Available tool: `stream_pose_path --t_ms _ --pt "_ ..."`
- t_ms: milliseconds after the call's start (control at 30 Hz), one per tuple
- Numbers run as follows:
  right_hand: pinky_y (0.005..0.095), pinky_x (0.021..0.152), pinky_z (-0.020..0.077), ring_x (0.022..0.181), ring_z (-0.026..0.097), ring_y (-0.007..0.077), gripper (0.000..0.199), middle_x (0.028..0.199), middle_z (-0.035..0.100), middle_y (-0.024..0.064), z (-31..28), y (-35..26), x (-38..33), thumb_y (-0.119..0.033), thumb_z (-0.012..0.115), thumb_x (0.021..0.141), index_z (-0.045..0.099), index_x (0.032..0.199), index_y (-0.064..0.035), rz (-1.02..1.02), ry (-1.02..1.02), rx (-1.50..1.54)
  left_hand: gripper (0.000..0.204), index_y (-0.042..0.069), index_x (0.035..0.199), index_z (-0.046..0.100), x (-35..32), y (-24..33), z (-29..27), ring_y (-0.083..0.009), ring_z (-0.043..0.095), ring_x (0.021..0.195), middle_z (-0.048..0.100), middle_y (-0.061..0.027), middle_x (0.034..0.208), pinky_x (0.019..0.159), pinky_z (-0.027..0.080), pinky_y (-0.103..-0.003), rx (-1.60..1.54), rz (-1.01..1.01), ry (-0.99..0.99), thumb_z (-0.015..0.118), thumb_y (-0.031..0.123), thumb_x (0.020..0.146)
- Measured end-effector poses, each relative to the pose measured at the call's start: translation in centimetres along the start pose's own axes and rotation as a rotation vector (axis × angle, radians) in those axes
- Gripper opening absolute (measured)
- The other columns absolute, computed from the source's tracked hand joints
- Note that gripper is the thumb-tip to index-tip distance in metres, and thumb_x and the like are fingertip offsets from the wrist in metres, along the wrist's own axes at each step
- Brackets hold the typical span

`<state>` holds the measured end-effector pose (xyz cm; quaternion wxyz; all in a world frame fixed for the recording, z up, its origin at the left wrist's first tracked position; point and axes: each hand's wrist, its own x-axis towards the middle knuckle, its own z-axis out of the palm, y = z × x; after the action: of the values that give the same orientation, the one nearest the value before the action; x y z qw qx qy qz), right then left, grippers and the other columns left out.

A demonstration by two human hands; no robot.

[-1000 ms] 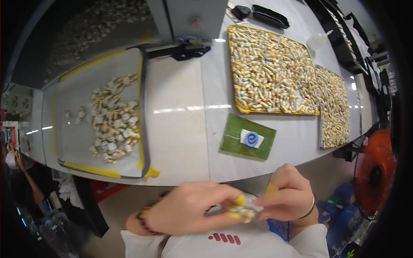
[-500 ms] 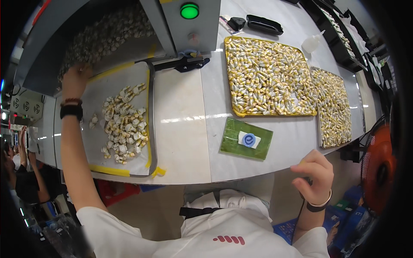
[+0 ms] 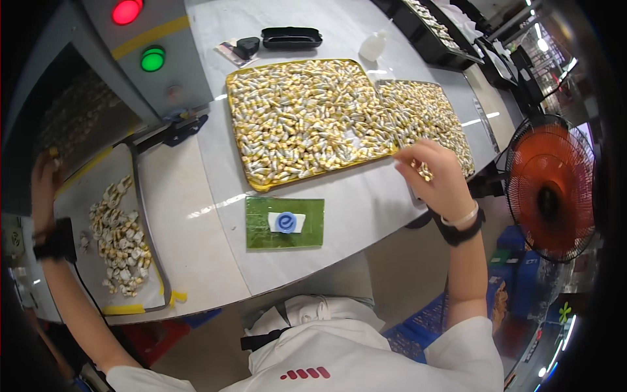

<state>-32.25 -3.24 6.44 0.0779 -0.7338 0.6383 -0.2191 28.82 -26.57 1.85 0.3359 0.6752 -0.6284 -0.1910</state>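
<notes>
At the far left, my left hand [image 3: 46, 186] is raised at the mouth of a grey machine [image 3: 78, 72]. Its fingertips are closed on a small yellow-and-white piece [image 3: 53, 152]. Below that hand, a paper-lined tray [image 3: 163, 287] carries a loose heap of white-and-yellow pieces [image 3: 121, 235]. My right hand [image 3: 436, 181] is over the edge between two full trays, thumb and forefinger curved but apart. Small pointed yellow-and-silver pieces [image 3: 307, 117] fill the larger tray [image 3: 261, 187], and similar pieces [image 3: 431, 108] cover the one beside it. Some pieces show in the gap of my right hand.
A green rectangular pad [image 3: 258, 238] with a blue round item [image 3: 286, 223] lies near the table's front. Behind the trays are a black case [image 3: 292, 38] and a white squeeze bottle [image 3: 373, 46]. An orange fan [image 3: 547, 186] stands at the right.
The view has swung right. My right hand has moved from beyond the table's front edge forward to the full trays. My left hand has stayed around the machine's mouth, a small piece now showing at its fingertips.
</notes>
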Motion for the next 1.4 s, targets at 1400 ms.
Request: stream_pose_path --t_ms 1400 --pt "0.033 0.057 0.0455 0.067 0.054 0.0239 0.015 0.074 0.055 0.0072 8.2 -8.7 1.7 0.0 0.069 0.069 0.06 0.082 -0.0037 -0.459 -0.247 0.074 0.052 -0.006 0.103 0.057 -31.3 17.6 14.3 -0.0245 0.065 0.087 0.063 -0.017 0.096 0.069 0.056 -0.032 -1.836 -0.567 -1.034 0.077 0.031 0.072"
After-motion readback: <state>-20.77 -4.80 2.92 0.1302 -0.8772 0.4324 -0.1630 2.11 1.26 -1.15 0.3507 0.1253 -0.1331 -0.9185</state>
